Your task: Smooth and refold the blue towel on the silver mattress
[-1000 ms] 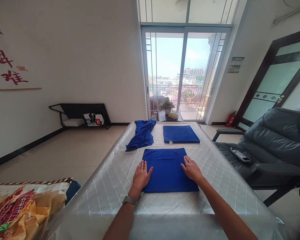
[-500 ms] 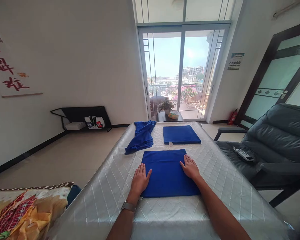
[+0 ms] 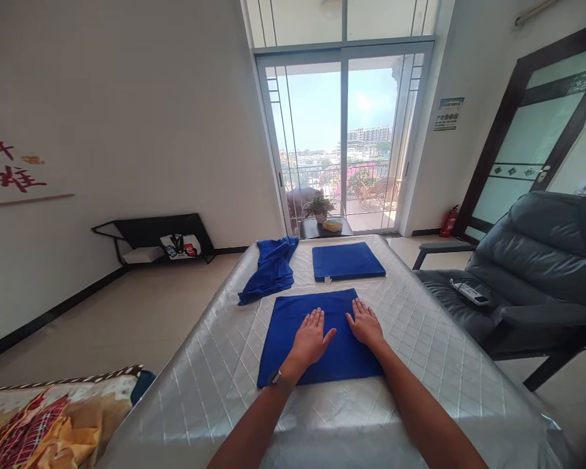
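Observation:
A folded blue cloth (image 3: 286, 345) lies flat in front of me on the silver quilted cover (image 3: 215, 355). My left hand (image 3: 312, 337) rests palm down on the middle of it, fingers stretched out, with a watch on the wrist. Along the cloth's right edge lies my right hand (image 3: 365, 322), also flat with its thumb spread. Just beyond is a second blue piece (image 3: 349, 260), folded into a neat rectangle with a small white tag at its near edge. To its left a crumpled blue cloth (image 3: 272, 268) lies in a loose heap.
A dark padded armchair (image 3: 542, 254) with a power strip (image 3: 470, 292) on its seat stands at the right. Yellow and red plaid fabric (image 3: 43, 426) lies at the lower left. Past the far edge, a potted plant (image 3: 320, 206) stands before the sliding glass door (image 3: 312, 124).
My left hand has moved right, from the cloth's left edge to its middle. My right hand stays by the right edge. The view has shifted slightly.

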{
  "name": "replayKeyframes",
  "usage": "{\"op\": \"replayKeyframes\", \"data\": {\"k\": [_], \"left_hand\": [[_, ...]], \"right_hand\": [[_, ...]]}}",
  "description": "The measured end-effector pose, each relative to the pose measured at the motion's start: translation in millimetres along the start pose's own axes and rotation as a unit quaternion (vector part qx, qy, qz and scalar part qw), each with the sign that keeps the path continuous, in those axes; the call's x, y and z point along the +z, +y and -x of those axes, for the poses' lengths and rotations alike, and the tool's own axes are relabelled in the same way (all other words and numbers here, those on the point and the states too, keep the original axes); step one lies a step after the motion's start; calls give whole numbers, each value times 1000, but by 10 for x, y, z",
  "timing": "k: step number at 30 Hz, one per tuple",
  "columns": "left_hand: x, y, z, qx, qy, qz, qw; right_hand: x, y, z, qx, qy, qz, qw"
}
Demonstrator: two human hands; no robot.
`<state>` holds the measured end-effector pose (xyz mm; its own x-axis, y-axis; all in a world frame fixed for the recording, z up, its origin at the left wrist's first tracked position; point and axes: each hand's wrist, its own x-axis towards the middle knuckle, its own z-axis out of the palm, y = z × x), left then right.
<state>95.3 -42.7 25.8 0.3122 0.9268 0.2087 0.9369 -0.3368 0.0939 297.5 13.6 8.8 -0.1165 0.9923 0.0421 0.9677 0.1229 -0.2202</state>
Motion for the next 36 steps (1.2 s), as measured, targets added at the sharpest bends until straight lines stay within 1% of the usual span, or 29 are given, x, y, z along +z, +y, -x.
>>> {"op": "replayKeyframes", "data": {"k": [2, 4, 5, 7, 10, 13, 21, 24, 27, 29, 32, 36], "left_hand": [[35, 305, -256, 40, 3, 26, 999], [106, 517, -488, 62, -4, 49, 997], [150, 576, -578, 62, -11, 58, 996], [247, 597, -685, 44, -24, 65, 997], [371, 433, -668, 10, -10, 57, 998], [406, 143, -527, -16, 8, 39, 999], [236, -800, -103, -113, -30, -32, 993], [226, -1053, 31, -145, -25, -41, 988], [215, -1149, 110, -175, -19, -39, 984], [199, -1149, 129, -188, -21, -38, 981], [190, -1123, 129, -189, -12, -39, 981], [240, -1127, 114, -186, 14, -38, 982]], "right_hand": [[7, 16, 11, -5, 4, 11, 1000], [13, 38, 20, -17, 2, 22, 1000], [15, 46, 22, -21, 1, 24, 999], [16, 53, 19, -19, -1, 21, 1000], [11, 34, 3, -6, -7, 9, 1000], [3, 5, -5, 2, -5, -2, 1000], [-18, -3, 5, 11, -10, -16, 1000], [-27, -4, 1, 13, -15, -12, 1000], [-32, -11, 0, 12, -15, -2, 1000], [-31, -16, 8, 12, -14, 6, 1000], [-50, -25, 21, 10, -21, 20, 1000], [-198, -57, -66, 13, -44, 47, 998]]}}
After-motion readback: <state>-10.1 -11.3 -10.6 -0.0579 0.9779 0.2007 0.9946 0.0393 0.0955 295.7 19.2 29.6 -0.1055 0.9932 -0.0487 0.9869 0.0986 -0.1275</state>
